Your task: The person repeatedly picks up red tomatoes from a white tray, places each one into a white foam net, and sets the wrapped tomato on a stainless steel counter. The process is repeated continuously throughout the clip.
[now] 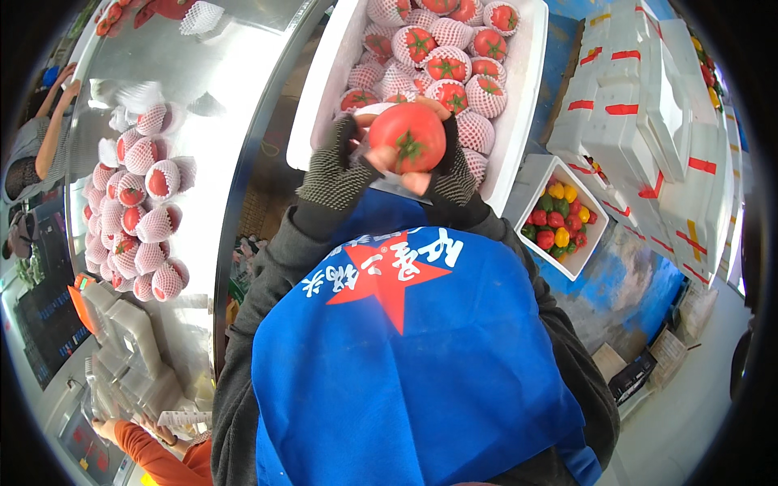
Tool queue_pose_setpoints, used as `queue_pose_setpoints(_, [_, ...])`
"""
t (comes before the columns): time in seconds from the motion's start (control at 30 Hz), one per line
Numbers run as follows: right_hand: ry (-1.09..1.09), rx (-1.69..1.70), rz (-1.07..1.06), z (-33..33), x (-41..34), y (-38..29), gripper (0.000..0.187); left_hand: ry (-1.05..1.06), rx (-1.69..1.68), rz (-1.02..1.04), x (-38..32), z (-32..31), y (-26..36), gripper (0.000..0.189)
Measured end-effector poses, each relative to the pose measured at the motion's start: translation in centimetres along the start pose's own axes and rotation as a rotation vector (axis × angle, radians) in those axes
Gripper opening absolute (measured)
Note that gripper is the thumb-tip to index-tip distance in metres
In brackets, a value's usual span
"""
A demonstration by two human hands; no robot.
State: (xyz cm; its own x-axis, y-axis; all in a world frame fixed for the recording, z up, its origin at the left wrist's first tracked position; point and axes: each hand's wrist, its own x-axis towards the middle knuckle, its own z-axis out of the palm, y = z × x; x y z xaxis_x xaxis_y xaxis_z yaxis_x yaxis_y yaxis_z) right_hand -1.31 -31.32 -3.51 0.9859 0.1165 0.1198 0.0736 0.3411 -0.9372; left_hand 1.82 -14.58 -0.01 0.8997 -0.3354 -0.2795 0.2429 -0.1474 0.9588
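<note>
A large bare red tomato (408,135) with a green calyx is held between both hands over the near end of a white foam box (516,146). My left hand (340,167), in a dark fingerless glove with pale dots, grips its left side, thumb at the front. My right hand (453,161), gloved alike, holds it from the right. Something whitish shows behind the tomato near my left fingers; I cannot tell what it is. Inside the box lie many tomatoes in white foam net sleeves (447,65), several with green calyxes up.
At left, a metal table (200,152) bears a heap of netted tomatoes (130,206), loose foam nets (140,96) and clear plastic containers (130,340). Two other people stand along it. At right are a foam box of peppers (559,215) and stacked foam boxes (638,115).
</note>
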Motion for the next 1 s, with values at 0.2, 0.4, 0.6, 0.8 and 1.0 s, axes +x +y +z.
queue_pose_setpoints(0.2, [-0.070, 0.214, 0.093, -0.9, -0.4, -1.4, 0.093, -0.122, -0.048, 0.304, 0.4, 1.0, -1.5, 0.082])
queue_pose_setpoints(0.4, [0.050, 0.307, 0.121, 0.3, -1.0, -1.9, 0.077, -0.111, 0.235, 0.458, -0.1, 1.4, -1.4, 0.084])
queue_pose_setpoints(0.6, [0.215, -0.104, 0.203, -4.5, 1.3, -3.5, 0.044, -0.417, -0.248, 0.062, -0.7, -1.8, -1.4, 0.083])
queue_pose_setpoints(0.8, [-0.104, 0.676, 0.723, -4.7, 1.7, -0.7, 0.044, -0.614, -0.109, 0.249, -0.9, -3.2, -2.5, 0.091])
queue_pose_setpoints(1.0, [-0.063, 0.493, 0.421, -4.4, 0.7, -1.7, 0.056, -0.490, -0.057, 0.299, -0.6, -3.9, -3.3, 0.095])
